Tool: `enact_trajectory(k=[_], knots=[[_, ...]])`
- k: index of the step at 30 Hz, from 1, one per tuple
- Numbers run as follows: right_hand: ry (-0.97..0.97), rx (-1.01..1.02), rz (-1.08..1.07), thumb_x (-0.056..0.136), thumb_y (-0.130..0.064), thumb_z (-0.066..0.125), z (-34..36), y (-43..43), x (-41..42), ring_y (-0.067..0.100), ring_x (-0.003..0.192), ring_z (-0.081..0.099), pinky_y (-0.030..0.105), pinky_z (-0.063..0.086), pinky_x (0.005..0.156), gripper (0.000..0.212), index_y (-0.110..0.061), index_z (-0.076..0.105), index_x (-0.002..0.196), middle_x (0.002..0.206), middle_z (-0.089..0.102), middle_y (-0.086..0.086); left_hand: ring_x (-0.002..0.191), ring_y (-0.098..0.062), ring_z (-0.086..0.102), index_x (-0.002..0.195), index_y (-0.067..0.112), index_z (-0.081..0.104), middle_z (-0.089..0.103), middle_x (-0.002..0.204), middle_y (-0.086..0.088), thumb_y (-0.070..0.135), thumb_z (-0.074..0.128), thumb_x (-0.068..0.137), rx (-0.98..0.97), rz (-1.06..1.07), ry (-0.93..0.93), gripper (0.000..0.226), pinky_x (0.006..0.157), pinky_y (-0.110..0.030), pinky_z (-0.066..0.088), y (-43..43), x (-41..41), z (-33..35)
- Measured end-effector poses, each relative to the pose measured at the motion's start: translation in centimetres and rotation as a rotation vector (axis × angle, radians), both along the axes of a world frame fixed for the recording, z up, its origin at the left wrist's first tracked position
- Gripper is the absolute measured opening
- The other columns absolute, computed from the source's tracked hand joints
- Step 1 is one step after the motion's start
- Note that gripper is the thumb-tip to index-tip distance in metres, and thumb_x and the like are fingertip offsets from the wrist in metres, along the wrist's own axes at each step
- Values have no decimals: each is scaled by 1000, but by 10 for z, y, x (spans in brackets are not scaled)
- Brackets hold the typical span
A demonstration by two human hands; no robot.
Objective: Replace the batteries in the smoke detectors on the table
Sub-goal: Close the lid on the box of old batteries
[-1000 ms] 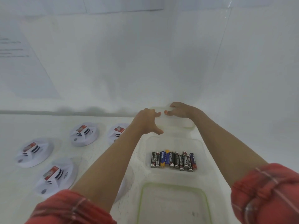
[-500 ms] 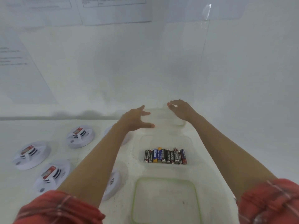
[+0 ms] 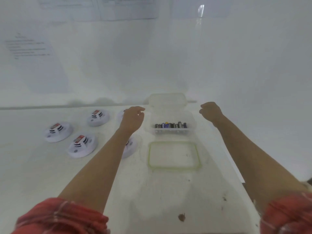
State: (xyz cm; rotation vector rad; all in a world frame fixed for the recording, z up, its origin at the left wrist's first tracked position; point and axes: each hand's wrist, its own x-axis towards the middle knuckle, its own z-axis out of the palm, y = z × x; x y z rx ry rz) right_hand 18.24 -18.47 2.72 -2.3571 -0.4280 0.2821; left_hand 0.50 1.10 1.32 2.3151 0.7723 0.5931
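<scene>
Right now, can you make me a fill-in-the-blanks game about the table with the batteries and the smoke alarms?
1. The flat lid nearest the person has a ___ rim.
2. The smoke detectors sit to the ___ of the clear container of batteries.
3. The left hand and the right hand both hold ___.
4. The sleeves are coloured ___.

Missing words: green; left; nothing; red.

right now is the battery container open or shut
Open: the battery container has no lid on; the batteries lie uncovered inside, and a green-rimmed lid lies flat beside it.
</scene>
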Motion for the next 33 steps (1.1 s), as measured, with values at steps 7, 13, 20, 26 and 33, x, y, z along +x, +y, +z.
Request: enact_trajectory(k=[7,13,20,26,33], knots=[[40,-1,-108,86,-1,45,-34,-32,-65,23,93,54,25,34,72,26,6,57,109,114,59,22,119,-23,51,123,4,58,56,130,-11,3,48,90,-49,-38,86,35,95,-17,30,-45,-49,-27],[109,-68,-50,84,0,48,-53,-45,-93,14,52,29,23,23,46,34,-13,29,58,60,31,3,132,-24,40,136,3,43,46,141,-12,3,44,92,-23,15,294,43,102,-25,29,-67,-62,-46],[300,14,-59,73,16,56,-58,-56,-99,20,54,47,23,42,41,32,-6,38,58,61,43,9,108,-27,55,105,-3,55,58,106,-16,-4,49,88,-182,73,381,19,77,-28,48,-73,-68,-45],[556,190,35,80,17,56,3,-62,-101,15,44,56,16,46,35,27,-3,52,63,51,56,8,55,-20,50,65,3,47,48,54,-8,-17,59,72,-680,170,125,25,46,-24,45,-57,-75,0],[228,628,-8,77,17,60,56,-53,-86,15,61,52,10,49,41,29,-9,55,65,67,52,5,64,-14,50,76,7,57,51,72,-6,-10,60,83,-757,39,-346,18,59,-20,49,-44,-60,51]])
